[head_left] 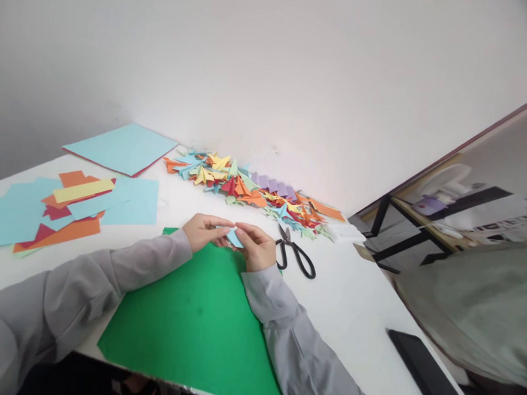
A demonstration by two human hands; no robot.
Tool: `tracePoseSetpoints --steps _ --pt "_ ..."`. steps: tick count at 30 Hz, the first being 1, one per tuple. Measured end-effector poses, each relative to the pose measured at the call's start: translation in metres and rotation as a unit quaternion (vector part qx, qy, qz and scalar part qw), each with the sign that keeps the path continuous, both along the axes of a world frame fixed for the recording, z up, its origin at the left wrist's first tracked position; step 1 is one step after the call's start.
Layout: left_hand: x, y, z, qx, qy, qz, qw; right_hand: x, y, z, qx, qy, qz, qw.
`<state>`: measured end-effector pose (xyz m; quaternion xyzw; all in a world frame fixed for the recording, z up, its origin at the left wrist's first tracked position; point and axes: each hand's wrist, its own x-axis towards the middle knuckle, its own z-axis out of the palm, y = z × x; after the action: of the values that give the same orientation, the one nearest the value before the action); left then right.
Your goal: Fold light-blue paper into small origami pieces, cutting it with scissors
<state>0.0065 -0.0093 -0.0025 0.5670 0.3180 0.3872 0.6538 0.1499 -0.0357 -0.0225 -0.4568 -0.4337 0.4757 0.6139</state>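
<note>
A small piece of light blue paper (235, 238) is held between my two hands, above the far end of a green sheet (192, 319). My left hand (204, 232) pinches its left side with thumb and fingers. On the other side, my right hand (258, 248) grips the paper between thumb and index finger. The fingers hide part of the paper, so its folded shape is hard to make out. Just right of my right hand lie black-handled scissors (293, 248), their blades spread a little and pointing away from me.
Along the wall runs a heap of small folded paper planes (229, 177) in several colours. Loose coloured paper pieces (77, 208) spread over the left side, below a stack of large blue sheets (122, 148). A black flat object (431, 378) lies at the table's right edge.
</note>
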Motion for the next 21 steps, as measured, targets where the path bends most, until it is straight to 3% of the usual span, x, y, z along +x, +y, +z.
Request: tracePoseSetpoints --steps 5,9,15,21 --pt "-0.002 0.005 -0.002 -0.068 -0.048 0.044 0.996 0.002 -0.001 0.005 -0.023 0.027 0.035 0.999" --pt "-0.003 0.007 -0.001 -0.101 -0.064 0.057 0.991 0.004 -0.003 0.007 0.027 0.008 0.056 0.998" --pt "-0.003 0.005 0.004 -0.116 -0.076 0.049 0.989 0.000 -0.007 0.011 0.087 -0.116 0.031 0.989" --pt "-0.003 0.003 0.003 -0.083 -0.075 0.005 0.994 0.001 -0.004 0.008 0.094 -0.109 0.003 0.990"
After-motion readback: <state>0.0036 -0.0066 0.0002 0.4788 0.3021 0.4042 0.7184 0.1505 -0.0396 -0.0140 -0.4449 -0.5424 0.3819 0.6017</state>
